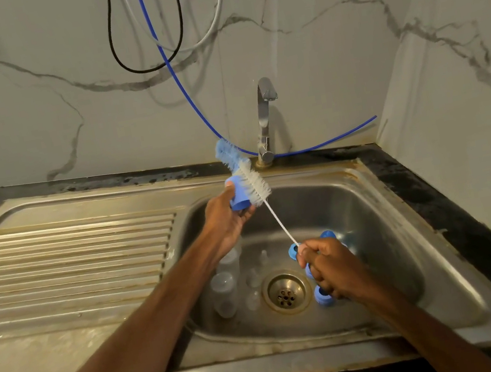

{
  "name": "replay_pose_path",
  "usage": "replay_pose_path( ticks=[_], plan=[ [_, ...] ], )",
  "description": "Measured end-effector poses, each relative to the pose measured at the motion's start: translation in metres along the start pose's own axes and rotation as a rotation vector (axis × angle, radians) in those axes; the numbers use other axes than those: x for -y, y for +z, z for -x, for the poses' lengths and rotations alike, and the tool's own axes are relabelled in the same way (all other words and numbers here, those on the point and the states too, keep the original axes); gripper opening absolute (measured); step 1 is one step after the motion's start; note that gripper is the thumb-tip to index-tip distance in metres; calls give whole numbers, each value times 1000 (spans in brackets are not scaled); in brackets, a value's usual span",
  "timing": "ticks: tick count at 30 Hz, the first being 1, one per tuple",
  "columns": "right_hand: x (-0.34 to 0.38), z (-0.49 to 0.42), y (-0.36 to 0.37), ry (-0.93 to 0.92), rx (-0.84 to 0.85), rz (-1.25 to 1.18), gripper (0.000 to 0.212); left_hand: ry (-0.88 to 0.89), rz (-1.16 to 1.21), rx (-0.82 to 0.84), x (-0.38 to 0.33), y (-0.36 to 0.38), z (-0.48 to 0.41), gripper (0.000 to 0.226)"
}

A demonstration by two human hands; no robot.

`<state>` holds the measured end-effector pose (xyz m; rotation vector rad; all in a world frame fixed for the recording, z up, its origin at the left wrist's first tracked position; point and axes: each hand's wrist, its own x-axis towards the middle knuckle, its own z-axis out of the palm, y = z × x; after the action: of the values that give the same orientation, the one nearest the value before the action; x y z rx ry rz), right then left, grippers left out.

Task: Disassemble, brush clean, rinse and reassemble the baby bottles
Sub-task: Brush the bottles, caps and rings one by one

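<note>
Over sink (367, 197): hands (227, 220) (330, 266) grip brush (255, 184), likely cap (240, 201).

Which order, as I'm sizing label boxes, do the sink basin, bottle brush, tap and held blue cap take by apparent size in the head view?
1. sink basin
2. bottle brush, longest but thin
3. tap, close to the brush and farther off, so that pair is unsure
4. blue cap in the left hand

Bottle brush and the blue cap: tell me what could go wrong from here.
The right hand pinches the bottle brush only at the far end of its thin wire, so the bristle head may flex and miss the blue cap in the left hand.
A dropped cap could land among the clear bottles by the drain.
</note>
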<state>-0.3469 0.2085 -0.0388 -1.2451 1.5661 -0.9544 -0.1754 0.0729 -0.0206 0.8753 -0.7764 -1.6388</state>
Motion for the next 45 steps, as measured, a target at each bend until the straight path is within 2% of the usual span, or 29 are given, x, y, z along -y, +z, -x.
replay_pose_path(
  ticks=[5, 11, 16, 20, 25, 31, 35, 40, 42, 45],
  plan=[
    [6, -7, 0, -21, -56, -2, 28, -91, 58, 16, 8, 9, 7, 41],
    [-2, 5, 7, -19, -43, 54, 34, -64, 100, -10, -4, -4, -1, 45],
    [7, -9, 7, -68, -92, 62, 28, -47, -86, -33, 8, 7, 0, 48],
    [-7, 0, 7, -117, -83, 161, 35, 1, -101, -85, 5, -2, -5, 38],
    [1, -13, 5, -183, -186, 137, 32, 10, -75, -121, 15, 6, -1, 30],
    [-2, 0, 12, -224, -118, 256, 34, -34, -57, -210, 4, -5, -11, 32],
    [4, -11, 15, -210, -189, 218, 30, -63, -126, -141, 19, 17, 1, 31],
    [-1, 8, 13, -200, -92, 295, 37, -5, -72, -134, 7, 4, -5, 41],
    [3, 4, 13, -206, -110, 277, 37, -4, -63, -111, 6, 2, -4, 47],
    [11, -9, 16, -189, -166, 207, 34, -40, -55, -64, 11, 12, 2, 40]
  ],
)
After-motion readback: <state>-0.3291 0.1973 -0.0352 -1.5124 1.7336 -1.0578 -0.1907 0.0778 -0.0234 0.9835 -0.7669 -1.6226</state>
